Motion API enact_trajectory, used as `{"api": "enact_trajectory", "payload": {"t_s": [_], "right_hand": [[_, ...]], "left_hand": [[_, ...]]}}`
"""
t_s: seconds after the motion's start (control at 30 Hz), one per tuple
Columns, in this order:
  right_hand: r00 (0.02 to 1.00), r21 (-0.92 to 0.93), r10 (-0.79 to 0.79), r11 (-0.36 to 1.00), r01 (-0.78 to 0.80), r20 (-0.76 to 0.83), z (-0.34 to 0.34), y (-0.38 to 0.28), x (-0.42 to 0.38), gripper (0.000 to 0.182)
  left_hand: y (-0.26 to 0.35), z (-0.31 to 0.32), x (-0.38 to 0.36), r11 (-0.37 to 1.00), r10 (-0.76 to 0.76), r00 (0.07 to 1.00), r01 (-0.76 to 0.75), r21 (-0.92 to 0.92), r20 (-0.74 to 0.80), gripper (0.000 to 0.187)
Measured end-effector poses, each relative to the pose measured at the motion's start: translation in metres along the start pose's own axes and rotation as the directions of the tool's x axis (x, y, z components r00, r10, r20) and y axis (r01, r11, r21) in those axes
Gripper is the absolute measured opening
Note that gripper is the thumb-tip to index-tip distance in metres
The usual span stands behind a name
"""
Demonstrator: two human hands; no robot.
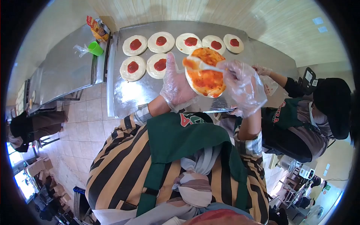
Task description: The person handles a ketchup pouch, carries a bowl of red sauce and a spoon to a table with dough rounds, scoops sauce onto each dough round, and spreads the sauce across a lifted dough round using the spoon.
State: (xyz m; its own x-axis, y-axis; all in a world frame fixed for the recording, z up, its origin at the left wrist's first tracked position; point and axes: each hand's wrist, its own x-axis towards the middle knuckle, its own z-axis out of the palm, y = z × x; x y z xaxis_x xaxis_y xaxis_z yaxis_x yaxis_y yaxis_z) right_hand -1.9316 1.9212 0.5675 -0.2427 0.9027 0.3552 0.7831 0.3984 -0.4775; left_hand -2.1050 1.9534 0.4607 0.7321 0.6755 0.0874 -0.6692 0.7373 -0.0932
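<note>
My left hand (179,85), in a clear plastic glove, holds up a round pizza base (208,85) with its thumb raised; the fingers are hidden behind the dough. Red-orange sauce covers most of that base, leaving a pale rim on its left side. In my gloved right hand (242,80) is the handle of a white spoon (205,66), its sauce-coated bowl over the upper left of the base. Behind, on the metal table (131,93), lie several dough rounds, among them a near one (154,71) beside my left thumb, each with a red sauce blob in the middle.
To the right a co-worker (300,120) in a green apron reaches a gloved hand (264,71) over the table. A second metal table (67,62) at left bears a green cup (95,48) and a colourful packet (97,29). A wall closes off the far side.
</note>
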Motion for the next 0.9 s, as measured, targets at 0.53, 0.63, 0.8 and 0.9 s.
{"api": "enact_trajectory", "payload": {"t_s": [0.53,0.63,0.8,0.9], "right_hand": [[0.986,0.203,0.168,0.965,-0.166,0.005,0.009,0.018,-0.014,0.016],[0.97,-0.008,0.236,0.972,-0.237,-0.053,0.0,0.028,-0.021,0.017],[0.945,0.153,0.317,0.933,-0.327,0.086,-0.006,0.041,-0.045,0.016],[0.902,0.152,0.43,0.895,-0.42,-0.032,-0.001,0.056,-0.047,0.02]], "left_hand": [[-0.007,-0.006,0.002,1.0,-0.026,0.999,0.026,0.009,-0.023,0.113],[-0.006,-0.017,0.005,0.973,-0.049,0.982,0.089,-0.215,0.184,0.113],[-0.004,-0.023,0.005,0.987,0.011,0.996,0.004,-0.163,0.09,0.113],[-0.007,-0.026,0.008,0.998,0.046,0.999,-0.045,-0.037,0.022,0.111]]}}
